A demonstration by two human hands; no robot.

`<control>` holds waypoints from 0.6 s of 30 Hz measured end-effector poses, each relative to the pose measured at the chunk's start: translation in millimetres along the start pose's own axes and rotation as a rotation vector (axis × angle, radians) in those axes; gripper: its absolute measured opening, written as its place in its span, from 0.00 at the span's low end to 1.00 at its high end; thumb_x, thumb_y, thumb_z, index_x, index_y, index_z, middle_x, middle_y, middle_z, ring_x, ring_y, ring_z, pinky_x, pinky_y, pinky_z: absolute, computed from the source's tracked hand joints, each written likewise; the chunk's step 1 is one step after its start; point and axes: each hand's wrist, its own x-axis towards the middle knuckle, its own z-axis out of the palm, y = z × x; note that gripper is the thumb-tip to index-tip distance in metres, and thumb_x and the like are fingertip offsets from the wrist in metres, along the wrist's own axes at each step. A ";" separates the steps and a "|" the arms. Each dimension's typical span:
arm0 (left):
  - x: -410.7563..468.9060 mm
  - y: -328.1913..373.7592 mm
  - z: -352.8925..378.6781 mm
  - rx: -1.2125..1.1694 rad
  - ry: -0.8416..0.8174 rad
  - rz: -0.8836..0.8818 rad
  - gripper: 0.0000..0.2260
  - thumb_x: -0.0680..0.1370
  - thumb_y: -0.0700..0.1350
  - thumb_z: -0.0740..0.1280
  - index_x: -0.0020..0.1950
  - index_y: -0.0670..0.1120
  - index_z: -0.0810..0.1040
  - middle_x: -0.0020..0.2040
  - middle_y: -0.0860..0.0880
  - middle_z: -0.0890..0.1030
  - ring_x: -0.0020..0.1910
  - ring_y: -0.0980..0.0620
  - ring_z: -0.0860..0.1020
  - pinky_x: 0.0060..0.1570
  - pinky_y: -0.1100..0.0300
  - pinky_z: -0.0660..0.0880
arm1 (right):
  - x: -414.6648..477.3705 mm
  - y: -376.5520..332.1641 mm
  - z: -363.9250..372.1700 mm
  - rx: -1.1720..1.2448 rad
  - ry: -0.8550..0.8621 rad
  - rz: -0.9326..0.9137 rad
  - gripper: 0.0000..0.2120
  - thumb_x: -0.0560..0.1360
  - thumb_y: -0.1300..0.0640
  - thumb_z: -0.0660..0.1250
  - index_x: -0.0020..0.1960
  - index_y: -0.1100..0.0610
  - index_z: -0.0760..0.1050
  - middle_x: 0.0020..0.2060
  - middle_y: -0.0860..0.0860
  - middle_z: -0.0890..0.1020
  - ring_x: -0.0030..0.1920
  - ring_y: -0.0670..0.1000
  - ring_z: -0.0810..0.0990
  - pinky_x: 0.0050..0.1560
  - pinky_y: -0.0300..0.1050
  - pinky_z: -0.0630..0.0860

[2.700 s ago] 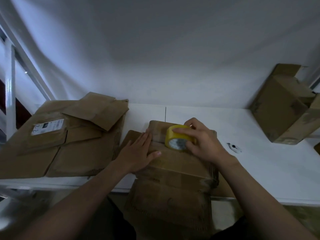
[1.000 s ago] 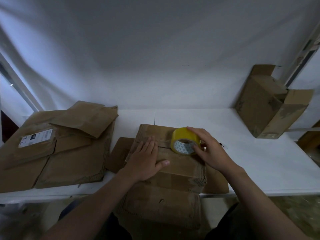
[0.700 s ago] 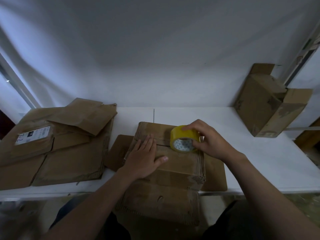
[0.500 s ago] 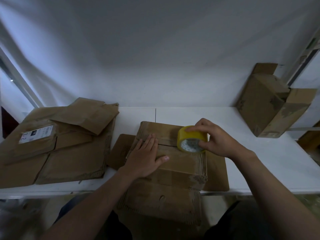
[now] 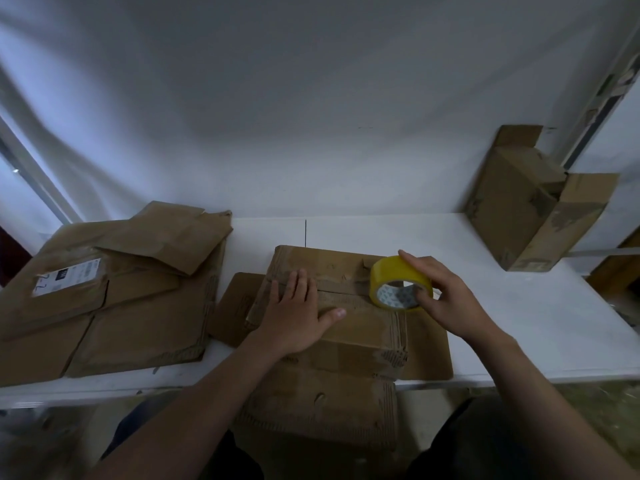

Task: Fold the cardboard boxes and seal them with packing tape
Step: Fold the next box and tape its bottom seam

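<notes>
Left end of the worktop (image 5: 519, 323): flattened boxes (image 5: 114, 292) in a loose stack, waiting stock by my guess. Middle of the front edge: the box (image 5: 360, 327) I'm sealing, its near side hanging past the edge toward me. My left hand (image 5: 294, 317) lies flat on its top, fingers (image 5: 299, 282) straight and together across the flap seam (image 5: 343, 292), thumb out. It presses rather than grips, likely to hold the flaps shut and stop the box sliding while tape runs. Right of it, the yellow tape roll (image 5: 398, 284) stands on edge on the box top, on the seam line near the right side. My right hand (image 5: 446, 301) is curled round the roll, fingers over the rim, thumb at the core opening. The roll sits between my hands, apart from the left fingers. Whether any tape is laid, I can't tell; it's too dim. Back right corner: a made-up box (image 5: 516, 209), flap open.
</notes>
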 end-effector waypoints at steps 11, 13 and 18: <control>10.0 46.1 6.0 0.016 -0.044 0.037 0.47 0.74 0.76 0.38 0.80 0.43 0.32 0.78 0.44 0.27 0.77 0.47 0.28 0.77 0.38 0.36 | 1.3 -3.8 8.2 0.016 -0.060 0.016 0.39 0.79 0.72 0.63 0.80 0.40 0.58 0.67 0.45 0.70 0.69 0.46 0.70 0.61 0.36 0.73; 10.4 45.3 6.2 0.016 -0.043 0.035 0.47 0.74 0.76 0.38 0.80 0.43 0.33 0.78 0.44 0.27 0.78 0.47 0.28 0.77 0.38 0.36 | -4.6 -2.6 10.5 0.100 0.011 0.050 0.37 0.79 0.70 0.65 0.80 0.42 0.60 0.66 0.45 0.72 0.67 0.48 0.72 0.58 0.43 0.78; 8.5 45.3 5.8 0.012 -0.032 0.032 0.47 0.75 0.76 0.39 0.81 0.43 0.34 0.79 0.44 0.29 0.78 0.48 0.30 0.77 0.39 0.37 | -10.1 4.0 10.4 0.122 0.140 0.030 0.33 0.74 0.74 0.69 0.72 0.47 0.73 0.59 0.48 0.77 0.61 0.50 0.77 0.50 0.52 0.81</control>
